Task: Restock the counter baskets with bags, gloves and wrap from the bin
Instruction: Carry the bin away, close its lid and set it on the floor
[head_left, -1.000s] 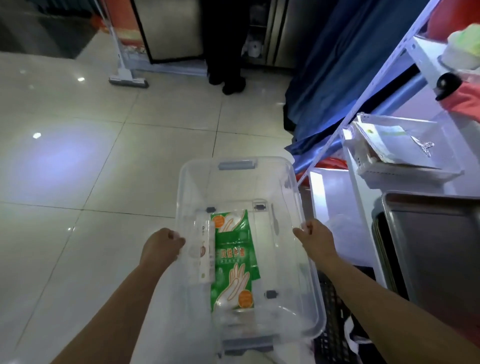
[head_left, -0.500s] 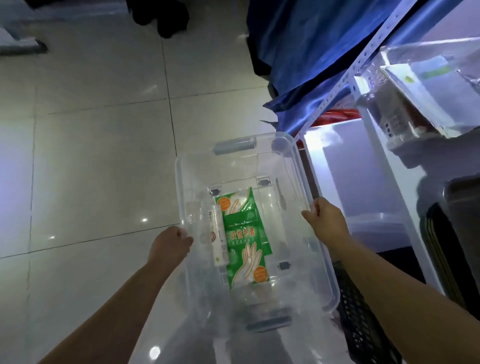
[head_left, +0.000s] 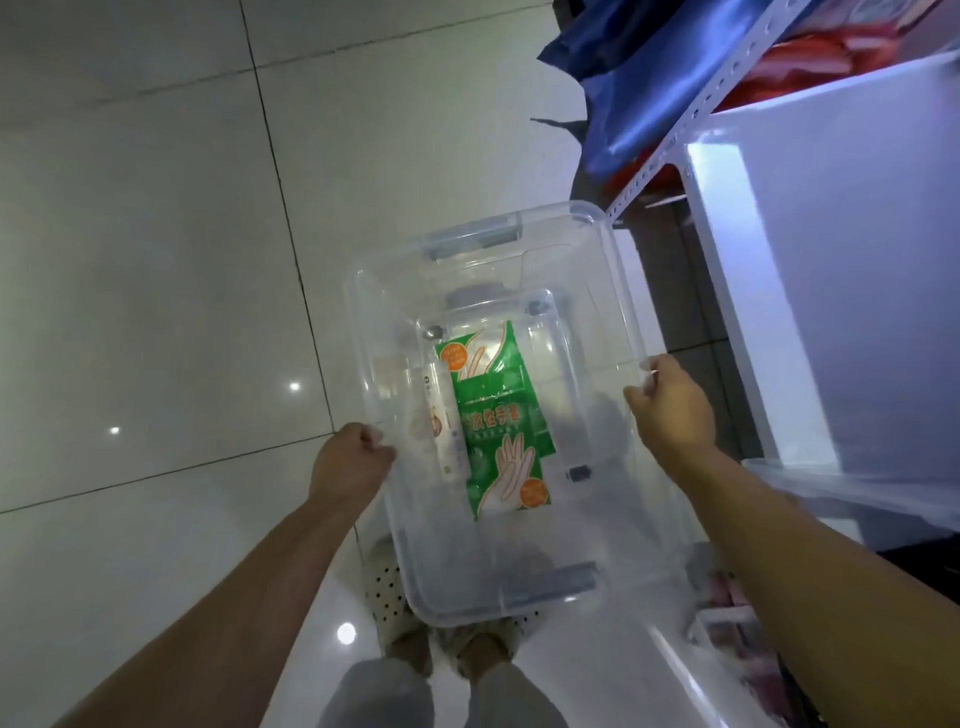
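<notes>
I've got the clear bin (head_left: 597, 291) up off the tiled floor (head_left: 156, 260), in front of me. Inside on its bottom lies a green glove packet (head_left: 493, 415), and just beside it, on its left, a narrow white box (head_left: 444, 421). My left hand (head_left: 348, 462) is curled tight over the bin's left rim, my right hand (head_left: 670, 410) clamped on the right rim. A white shelf unit (head_left: 831, 260) stands to my right, blue cloth (head_left: 649, 67) beyond it.

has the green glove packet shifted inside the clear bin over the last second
No. The green glove packet lies against the white wrap box as before, in the same spot on the clear bin's floor.
</notes>
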